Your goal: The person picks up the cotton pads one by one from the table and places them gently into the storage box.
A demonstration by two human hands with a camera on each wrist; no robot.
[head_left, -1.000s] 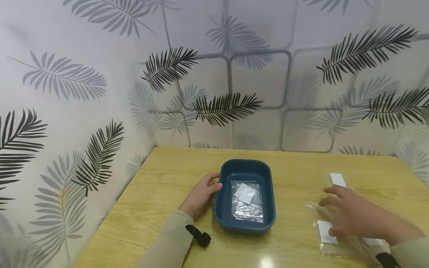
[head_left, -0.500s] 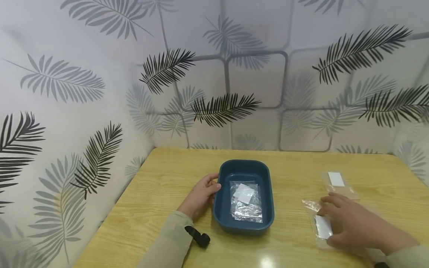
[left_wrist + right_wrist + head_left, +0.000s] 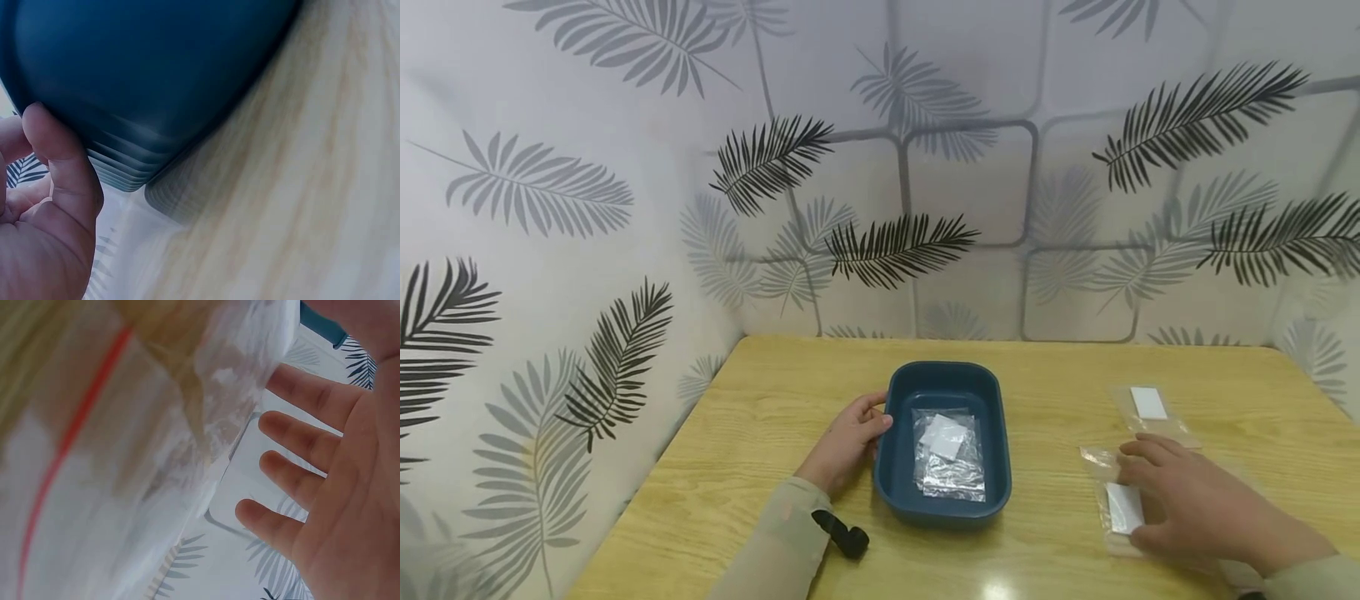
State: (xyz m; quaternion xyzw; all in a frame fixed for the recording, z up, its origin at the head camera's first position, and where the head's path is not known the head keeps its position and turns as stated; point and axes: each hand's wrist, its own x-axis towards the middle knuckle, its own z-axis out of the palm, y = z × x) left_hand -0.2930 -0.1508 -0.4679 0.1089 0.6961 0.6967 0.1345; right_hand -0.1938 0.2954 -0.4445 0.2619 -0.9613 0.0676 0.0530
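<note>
My left hand (image 3: 848,437) rests against the left wall of a dark blue rectangular tub (image 3: 942,518), its thumb at the rim. In the left wrist view the thumb (image 3: 65,159) lies along the tub's outer side (image 3: 156,69). Inside the tub lie several clear zip bags (image 3: 953,482) with white cards. My right hand (image 3: 1206,504) is spread low over another clear bag (image 3: 1099,460), whose white card (image 3: 1124,508) shows beside the fingers. In the right wrist view the fingers are apart beside the clear plastic (image 3: 156,456), which has a red stripe (image 3: 75,428).
Farther back on the right lies another clear bag (image 3: 1182,429) with a white card (image 3: 1148,403). More plastic is partly hidden under the right hand and wrist. The wooden table (image 3: 760,375) meets a leaf-patterned wall (image 3: 955,283) at the back and left.
My right hand has come down and slightly left onto the near bag, then stays almost still. The far bag shows more fully now. My left hand and the tub keep their place.
</note>
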